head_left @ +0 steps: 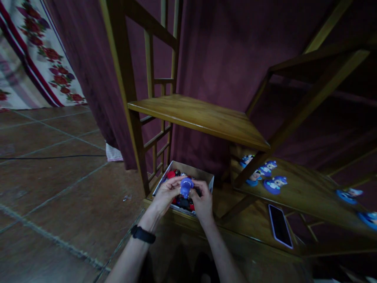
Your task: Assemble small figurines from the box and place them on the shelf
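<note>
Both hands hold a small purple figurine (pixel 185 187) between their fingertips, just above an open cardboard box. My left hand (pixel 167 195) grips its left side, and a black band circles that wrist. On the figurine's right side, my right hand (pixel 203 199) has its fingers and thumb closed. Below them, the box (pixel 193 169) sits on the lowest shelf, filled with a jumble of small red, black and white items. The hands cover part of these, so their kind is hard to make out.
A wooden shelf board (pixel 200 118) juts out above the box. To the right, several blue and purple figurines (pixel 275 184) stand on another board. A phone (pixel 280 226) lies on the low shelf. Slanting wooden posts (pixel 306 106) frame the right side. A dark curtain (pixel 212 51) hangs behind.
</note>
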The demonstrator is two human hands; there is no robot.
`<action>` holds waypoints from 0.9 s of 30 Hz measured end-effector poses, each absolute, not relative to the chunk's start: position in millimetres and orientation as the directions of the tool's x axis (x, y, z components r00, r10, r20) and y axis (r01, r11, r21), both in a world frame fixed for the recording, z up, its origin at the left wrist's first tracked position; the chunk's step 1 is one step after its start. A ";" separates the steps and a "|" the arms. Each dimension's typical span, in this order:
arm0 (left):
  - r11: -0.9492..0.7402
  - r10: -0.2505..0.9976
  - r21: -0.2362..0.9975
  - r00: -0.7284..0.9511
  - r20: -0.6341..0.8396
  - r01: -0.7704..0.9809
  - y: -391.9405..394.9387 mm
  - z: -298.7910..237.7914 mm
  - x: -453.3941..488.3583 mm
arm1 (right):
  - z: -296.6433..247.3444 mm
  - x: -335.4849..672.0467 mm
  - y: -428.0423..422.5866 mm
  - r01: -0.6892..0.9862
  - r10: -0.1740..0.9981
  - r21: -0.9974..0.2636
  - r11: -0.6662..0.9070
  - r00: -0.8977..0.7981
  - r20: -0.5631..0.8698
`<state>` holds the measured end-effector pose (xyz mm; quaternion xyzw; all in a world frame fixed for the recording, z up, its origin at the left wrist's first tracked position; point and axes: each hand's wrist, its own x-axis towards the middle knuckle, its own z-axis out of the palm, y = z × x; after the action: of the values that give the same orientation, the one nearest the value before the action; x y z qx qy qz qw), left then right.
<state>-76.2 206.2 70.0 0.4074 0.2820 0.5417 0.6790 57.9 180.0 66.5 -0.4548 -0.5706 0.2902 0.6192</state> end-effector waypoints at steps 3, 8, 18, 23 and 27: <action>0.063 0.965 0.860 0.251 0.077 -0.506 205.7 69.8 -75.3 | 69.8 59.5 174.4 0.217 0.848 -0.864 0.455 0.190 0.494; 0.116 0.949 0.833 0.307 0.067 -0.540 201.5 71.6 -74.4 | 71.6 63.5 169.8 0.255 0.830 -0.845 0.471 0.195 0.522; 0.198 0.946 0.781 0.323 0.005 -0.592 196.2 76.7 -77.2 | 68.9 67.3 174.2 0.049 0.921 -0.930 0.365 0.130 0.368; 0.165 0.961 0.819 0.277 -0.008 -0.550 197.2 78.7 -78.0 | 77.6 75.5 174.6 -0.035 0.947 -0.946 0.322 0.023 0.322; 0.116 0.965 0.876 0.264 0.013 -0.469 198.0 79.7 -75.7 | 78.2 79.7 177.6 -0.084 0.965 -0.961 0.263 0.034 0.261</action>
<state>-75.7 198.0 79.7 0.4078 0.3041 0.5251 0.6822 79.7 177.6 78.2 -0.4126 -0.5338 0.4453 0.5887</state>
